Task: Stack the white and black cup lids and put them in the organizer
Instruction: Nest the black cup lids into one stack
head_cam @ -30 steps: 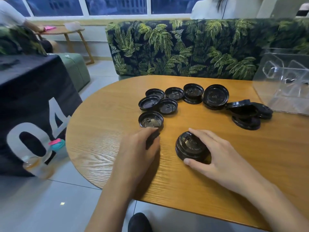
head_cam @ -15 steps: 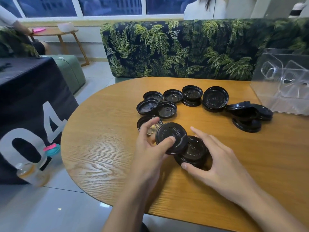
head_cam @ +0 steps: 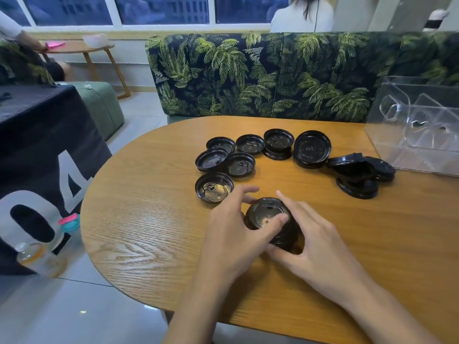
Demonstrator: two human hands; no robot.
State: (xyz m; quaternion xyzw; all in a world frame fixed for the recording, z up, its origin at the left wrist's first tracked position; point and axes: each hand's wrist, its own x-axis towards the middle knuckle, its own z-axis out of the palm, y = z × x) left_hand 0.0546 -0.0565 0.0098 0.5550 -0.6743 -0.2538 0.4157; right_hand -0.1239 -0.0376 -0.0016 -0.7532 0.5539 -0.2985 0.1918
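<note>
A short stack of black lids [head_cam: 269,220] stands on the wooden table [head_cam: 149,232] in front of me. My left hand [head_cam: 233,229] grips its top lid, thumb pressing on the lid's face. My right hand [head_cam: 313,242] cups the stack's right side and base. Several loose black lids lie beyond, most upside down: one nearest [head_cam: 214,190], a cluster [head_cam: 228,160], a two-high pile [head_cam: 278,143], a larger one [head_cam: 312,148]. A heap of lids [head_cam: 360,173] lies at the right. The clear organizer [head_cam: 419,125] stands at the table's far right. No white lids are visible.
A palm-print sofa [head_cam: 273,75] runs behind the table. A black cloth-covered table [head_cam: 37,145] stands at the left, with a bottle [head_cam: 44,254] below the wooden table's left edge. People sit in the background.
My left hand picked up a lid from the table, carried it right and set it down onto the stack under my right hand.
</note>
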